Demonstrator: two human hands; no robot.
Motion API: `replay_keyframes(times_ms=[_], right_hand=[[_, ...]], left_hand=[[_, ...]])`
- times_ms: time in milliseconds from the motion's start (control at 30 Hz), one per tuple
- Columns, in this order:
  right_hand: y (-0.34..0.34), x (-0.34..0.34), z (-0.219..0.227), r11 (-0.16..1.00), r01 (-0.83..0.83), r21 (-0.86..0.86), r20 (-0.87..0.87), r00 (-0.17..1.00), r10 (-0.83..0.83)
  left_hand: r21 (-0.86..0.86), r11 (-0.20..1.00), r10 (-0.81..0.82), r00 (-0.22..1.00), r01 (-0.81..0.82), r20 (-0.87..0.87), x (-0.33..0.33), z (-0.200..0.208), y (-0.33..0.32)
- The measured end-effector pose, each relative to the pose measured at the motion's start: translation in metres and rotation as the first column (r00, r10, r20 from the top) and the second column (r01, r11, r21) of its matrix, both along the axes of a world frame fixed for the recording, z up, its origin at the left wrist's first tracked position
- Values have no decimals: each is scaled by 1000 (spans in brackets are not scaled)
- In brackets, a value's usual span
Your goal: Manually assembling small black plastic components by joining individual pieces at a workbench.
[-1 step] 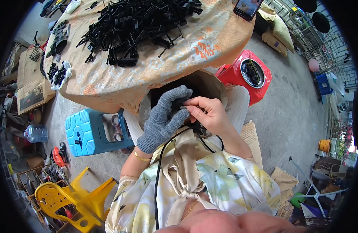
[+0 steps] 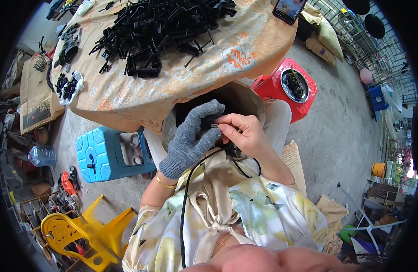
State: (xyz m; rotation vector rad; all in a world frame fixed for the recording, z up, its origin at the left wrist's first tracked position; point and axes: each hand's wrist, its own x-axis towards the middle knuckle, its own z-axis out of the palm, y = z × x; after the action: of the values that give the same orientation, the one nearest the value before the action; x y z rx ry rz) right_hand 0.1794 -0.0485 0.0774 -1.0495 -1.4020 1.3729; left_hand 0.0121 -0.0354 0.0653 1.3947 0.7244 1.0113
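My left hand (image 2: pixel 186 141) wears a grey knitted glove, and its fingers curl round toward the thumb. Something dark shows between them, too hidden to name. Bare, my right hand (image 2: pixel 245 132) meets the gloved fingertips, its thumb and forefinger pinching a small, thin, pale piece (image 2: pixel 214 125). Both hands are above my lap, over the dark mouth of a beige open-topped container (image 2: pixel 255 99) between my knees. Beyond them, a heap of black plastic parts (image 2: pixel 150 34) covers much of the cloth-covered table (image 2: pixel 190 84).
A white bag (image 2: pixel 78 86) of small black pieces lies at the table's left edge, a phone (image 2: pixel 288 10) at its far right. A red stand (image 2: pixel 304 97) is on the right. Leftward are a blue stool (image 2: pixel 97 154) and a yellow chair (image 2: pixel 97 233). A black cord (image 2: pixel 185 204) crosses my front.
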Motion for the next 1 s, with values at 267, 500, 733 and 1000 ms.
replay_keyframes(times_ms=[267, 500, 733, 1000], right_hand=[[1, 1, 5, 999, -45, 20, 93, 995, 43], [0, -2, -9, 998, -10, -70, 75, 997, 16], [-4, 2, -40, 974, -72, -216, -14, 997, 70], [-4, 0, -20, 994, 66, 87, 144, 987, -78]], left_hand=[[-28, 1000, 10, 997, -8, 72, -3, -6, 0], [239, 969, 117, 967, -61, -226, -6, -8, 5], [241, 968, 124, 971, -73, -205, -3, -23, -3], [264, 956, 236, 870, -129, -432, 6, -13, -10]])
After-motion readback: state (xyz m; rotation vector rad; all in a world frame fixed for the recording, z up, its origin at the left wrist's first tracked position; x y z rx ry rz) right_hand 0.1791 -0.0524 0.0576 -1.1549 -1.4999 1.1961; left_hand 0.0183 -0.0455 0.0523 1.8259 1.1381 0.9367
